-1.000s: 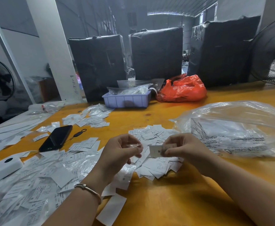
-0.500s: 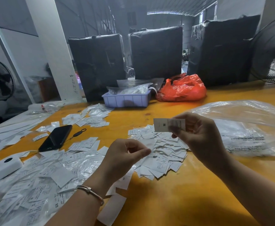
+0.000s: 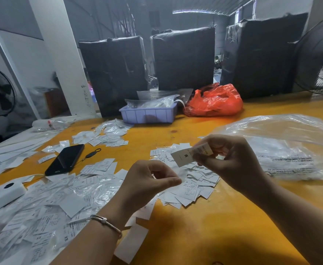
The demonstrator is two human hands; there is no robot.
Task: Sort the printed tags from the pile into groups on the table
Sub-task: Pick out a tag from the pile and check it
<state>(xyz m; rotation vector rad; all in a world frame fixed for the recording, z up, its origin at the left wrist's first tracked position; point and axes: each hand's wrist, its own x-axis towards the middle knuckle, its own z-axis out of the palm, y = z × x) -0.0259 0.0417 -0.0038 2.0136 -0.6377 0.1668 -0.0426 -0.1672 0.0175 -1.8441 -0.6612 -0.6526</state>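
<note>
Pinching tag (image 3: 183, 157): right hand (image 3: 233, 161) | left hand (image 3: 149, 180) curled empty below it

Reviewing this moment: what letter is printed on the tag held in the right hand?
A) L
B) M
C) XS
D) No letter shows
B: the tag pinched in the right hand is raised above the pile and shows a printed "M" on its white face; the left hand has its fingers curled and no tag visible in them.
</note>
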